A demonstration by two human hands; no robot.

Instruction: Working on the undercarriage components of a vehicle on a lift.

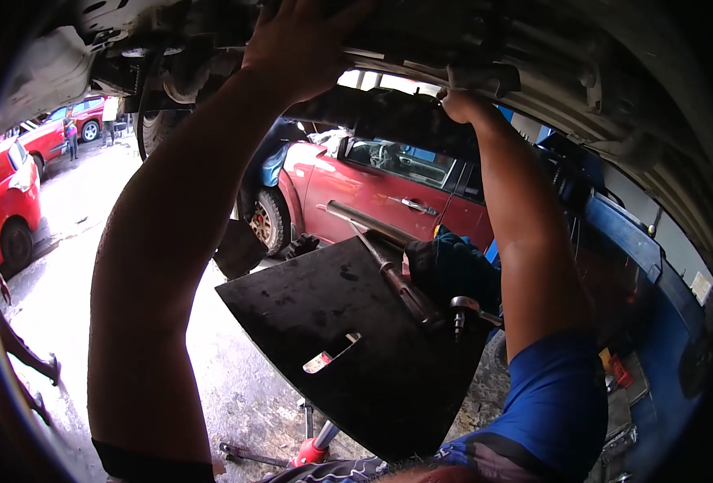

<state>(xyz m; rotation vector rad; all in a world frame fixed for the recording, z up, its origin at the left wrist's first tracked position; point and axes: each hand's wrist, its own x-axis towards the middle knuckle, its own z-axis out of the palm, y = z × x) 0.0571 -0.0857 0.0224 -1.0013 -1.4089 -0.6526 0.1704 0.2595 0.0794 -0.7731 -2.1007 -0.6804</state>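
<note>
both arms up, overhead, under a raised vehicle. vehicle underbody point(550, 48) spans top of view, mostly in shadow.

l hand point(304, 48): at underbody, upper l of centre, back of hand in deep shade. fingers appear spread, tips lost in dark; can't tell if it holds anything.
r hand point(458, 106): further r, at far end of same area, fingers curled in narrow beside a dark crossmember point(389, 117). contact & grip can't be told. crossmember lies b/w the 2 hands, just below underbody. blue sleeve point(554, 402) on r arm.

below, b/w forearms: black panel point(292, 306), tilted, w/ 1 slot cut thru it. on it: long-shanked hand tool point(401, 283), lying diag.; ratchet point(464, 303) near r edge w/ socket point(459, 324) pointing down. dark teal cloth point(457, 270) bunched by far edge, metal tube point(372, 224) next to it. red-based stand point(311, 452) under panel.

bkgd: red car point(356, 181) side-on beyond panel, person in blue point(272, 161) near its wheel point(269, 221). 2 more red cars far l, approx. 2 people standing there; legs point(22, 346) of another at l rim. blue lift post point(638, 274) on r. concrete floor point(228, 394), strong glare l.
</note>
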